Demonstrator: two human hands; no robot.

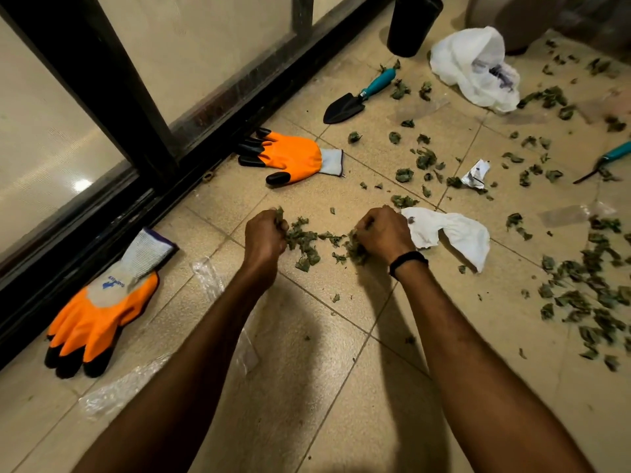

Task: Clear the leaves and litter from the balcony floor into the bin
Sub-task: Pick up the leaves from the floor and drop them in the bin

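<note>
Directly below the camera, two bare forearms reach out over a tiled balcony floor (341, 387). The left hand (264, 235) and the right hand (384, 233) are both curled into loose fists, each holding a clump of dry green leaves (305, 238). A thin trail of leaves lies on the tiles between them. The right hand touches a crumpled white tissue (454, 233). Many more leaves are scattered to the right and further off, around a small paper scrap (476, 174), a white plastic bag (474, 66), a blue-handled trowel (358, 97) and a second blue-handled tool (607, 162). Two orange gloves (286, 158) lie unworn near the window frame, and a sheet of clear plastic (211, 281) lies beside the left forearm. A black pot (409, 22) stands at the far edge; which thing is the bin cannot be told. The step in hand looks like gathering a handful. To do it well, the hands would best sweep together along the tiles, cupping the trail into one pile before lifting. They should squeeze gently, since dry leaves probably crumble and shed bits. Taking the tissue in the same scoop would likely save a trip.
</note>
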